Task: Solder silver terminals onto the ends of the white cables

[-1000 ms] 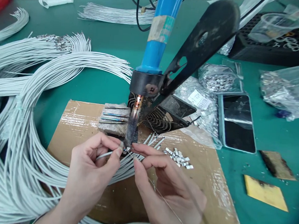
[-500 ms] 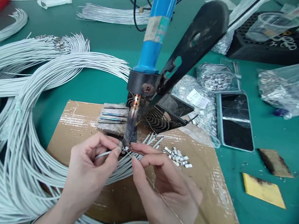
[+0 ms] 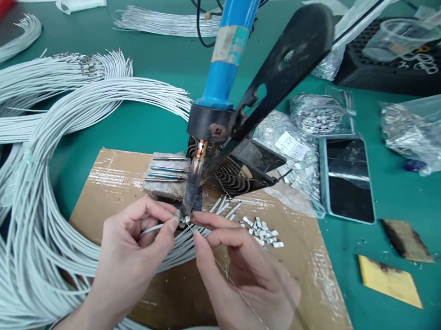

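A blue-handled soldering iron (image 3: 225, 58) is clamped in a black metal stand (image 3: 284, 73), its dark tip pointing down between my hands. My left hand (image 3: 133, 249) pinches a white wire (image 3: 151, 229), holding its end at the iron's tip. Thin solder wire (image 3: 249, 305) runs through my right hand (image 3: 242, 273), whose thumb and fingers close on it just right of the tip. A small shiny metal piece (image 3: 187, 220) sits at the tip between my fingertips; its exact contact is partly hidden. White wires (image 3: 183, 248) lie beneath both hands.
Big bundles of white wire (image 3: 43, 186) cover the left side. Small metal terminals (image 3: 263, 233) are heaped on the cardboard (image 3: 311, 274). A phone (image 3: 347, 177), bags of metal parts (image 3: 319, 114), a yellow sponge (image 3: 389, 281) and a black crate (image 3: 403, 72) are on the right.
Almost nothing differs. My right hand has shifted very slightly, while the wire and solder stay at the iron's tip.
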Demonstrator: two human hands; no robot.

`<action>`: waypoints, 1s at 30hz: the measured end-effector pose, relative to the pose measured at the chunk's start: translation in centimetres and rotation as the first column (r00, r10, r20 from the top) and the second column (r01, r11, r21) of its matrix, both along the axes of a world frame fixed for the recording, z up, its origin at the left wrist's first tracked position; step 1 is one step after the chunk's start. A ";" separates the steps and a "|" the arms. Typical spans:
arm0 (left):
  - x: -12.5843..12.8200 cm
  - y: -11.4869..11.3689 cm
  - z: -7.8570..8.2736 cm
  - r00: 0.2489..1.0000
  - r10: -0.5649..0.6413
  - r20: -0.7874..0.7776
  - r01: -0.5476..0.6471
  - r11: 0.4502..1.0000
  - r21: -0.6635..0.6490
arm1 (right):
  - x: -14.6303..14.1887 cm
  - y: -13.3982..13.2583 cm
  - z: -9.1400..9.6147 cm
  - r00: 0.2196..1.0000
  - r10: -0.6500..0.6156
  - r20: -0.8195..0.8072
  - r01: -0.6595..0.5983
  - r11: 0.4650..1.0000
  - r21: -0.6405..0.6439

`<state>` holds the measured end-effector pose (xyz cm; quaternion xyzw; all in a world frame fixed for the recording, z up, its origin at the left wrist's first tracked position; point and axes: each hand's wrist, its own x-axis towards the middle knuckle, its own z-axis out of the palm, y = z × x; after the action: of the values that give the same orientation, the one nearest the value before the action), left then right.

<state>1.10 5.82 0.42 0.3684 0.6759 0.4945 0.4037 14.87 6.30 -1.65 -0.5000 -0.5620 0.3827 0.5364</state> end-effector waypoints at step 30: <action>0.1 0.8 1.0 0.999 -0.033 0.015 0.033 0.999 0.001 | -0.1 -0.2 0.2 0.999 -0.012 -0.037 0.011 1.000 -0.016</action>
<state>1.21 6.63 1.39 0.3759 0.6665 0.4908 0.4167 14.75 6.15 -1.42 -0.5003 -0.5460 0.3934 0.5449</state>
